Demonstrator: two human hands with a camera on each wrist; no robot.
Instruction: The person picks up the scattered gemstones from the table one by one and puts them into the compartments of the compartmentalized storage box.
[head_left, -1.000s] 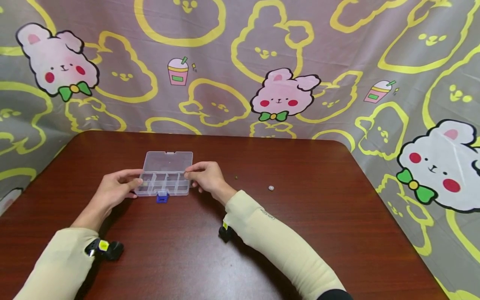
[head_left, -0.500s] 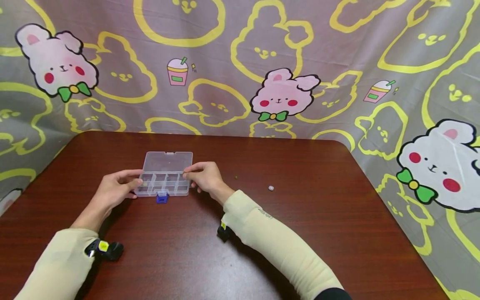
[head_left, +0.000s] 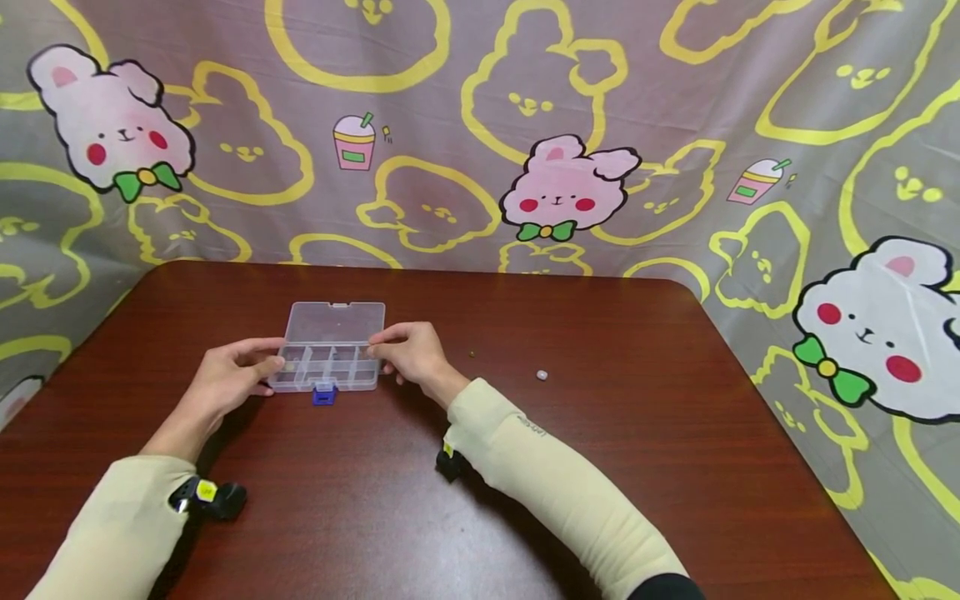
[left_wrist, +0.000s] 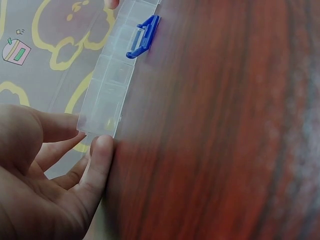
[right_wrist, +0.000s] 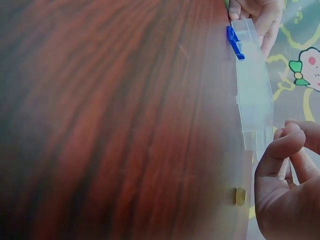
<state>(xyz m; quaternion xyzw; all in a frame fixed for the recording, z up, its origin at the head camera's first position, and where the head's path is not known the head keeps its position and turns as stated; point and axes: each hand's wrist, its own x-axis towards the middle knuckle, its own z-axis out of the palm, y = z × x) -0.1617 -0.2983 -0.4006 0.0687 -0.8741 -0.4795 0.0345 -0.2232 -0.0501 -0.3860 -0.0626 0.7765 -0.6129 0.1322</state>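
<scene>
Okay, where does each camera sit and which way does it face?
Head: worn on the head, facing forward and down at the clear, rectangular plastic box; left hand, right hand and cream sleeves show.
Left wrist: worn there, facing the box's left end; left hand close.
Right wrist: worn there, facing the box's right end; right hand close, left hand beyond.
Shared: both wrist views show the blue plastic latch.

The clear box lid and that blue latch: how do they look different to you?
The lid is see-through and colourless; the latch is solid blue. The lid is large, spanning the box's width, while the latch covers just a short stretch. The lid stands open at the back edge; the latch juts from the front. Both belong to the same box.
</scene>
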